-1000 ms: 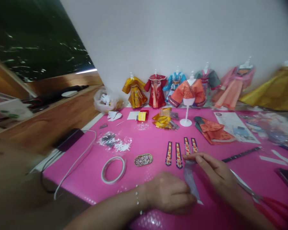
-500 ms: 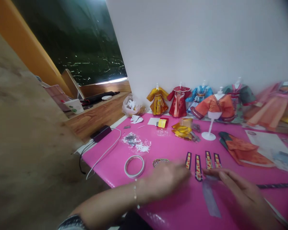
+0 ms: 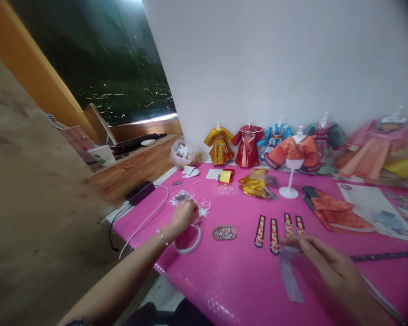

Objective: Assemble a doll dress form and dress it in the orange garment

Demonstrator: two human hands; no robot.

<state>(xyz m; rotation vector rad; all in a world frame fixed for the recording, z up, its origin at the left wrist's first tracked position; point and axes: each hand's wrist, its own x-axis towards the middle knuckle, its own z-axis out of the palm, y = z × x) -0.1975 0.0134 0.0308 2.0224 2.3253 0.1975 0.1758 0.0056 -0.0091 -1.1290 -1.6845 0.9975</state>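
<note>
My left hand [image 3: 184, 215] is over the far rim of a roll of tape [image 3: 187, 250], beside small clear bags of white pieces [image 3: 204, 210]. Its fingers are curled, and whatever they may hold is hidden. In my right hand [image 3: 329, 260] a strip of translucent tape [image 3: 291, 280] is pinched between thumb and fingers and hangs down over the table. Several dark-edged, patterned fabric strips [image 3: 274, 236] lie just beyond that hand's fingertips. A small oval dish of beads [image 3: 224, 232] sits between my two hands.
Doll-sized robes, among them a red one [image 3: 248, 145], stand along the wall. An orange top hangs on a white stand [image 3: 289, 192]. Folded orange cloth [image 3: 336, 210] and a printed sheet [image 3: 374, 213] lie right. A black adapter [image 3: 140, 193] with cables is at the left edge.
My left hand has swung left and away from me, from near the fabric strips to the tape roll, uncovering the bead dish. My right hand still holds the tape strip.
</note>
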